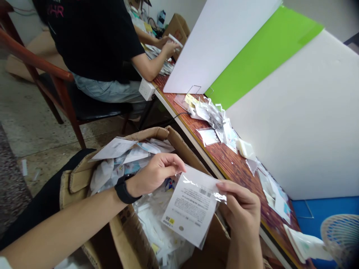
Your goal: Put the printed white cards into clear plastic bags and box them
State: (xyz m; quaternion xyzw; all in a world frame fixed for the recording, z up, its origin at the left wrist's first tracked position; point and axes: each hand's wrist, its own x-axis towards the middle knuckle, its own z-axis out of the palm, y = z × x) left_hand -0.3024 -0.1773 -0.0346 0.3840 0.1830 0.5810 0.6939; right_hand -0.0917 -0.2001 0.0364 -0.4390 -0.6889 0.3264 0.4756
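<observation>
- The left hand (154,175) pinches a clear plastic bag (193,183) with a white printed card (187,213) inside.
- The right hand (241,209) grips the other side.
- The bag is up over a cardboard box (126,239) full of more bags (157,228).

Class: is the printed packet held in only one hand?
No, the left hand and right hand both hold the printed packet.

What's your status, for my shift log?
Left hand and right hand holding a plastic-sleeved printed card. Open cardboard box below. Nothing in the way.
</observation>
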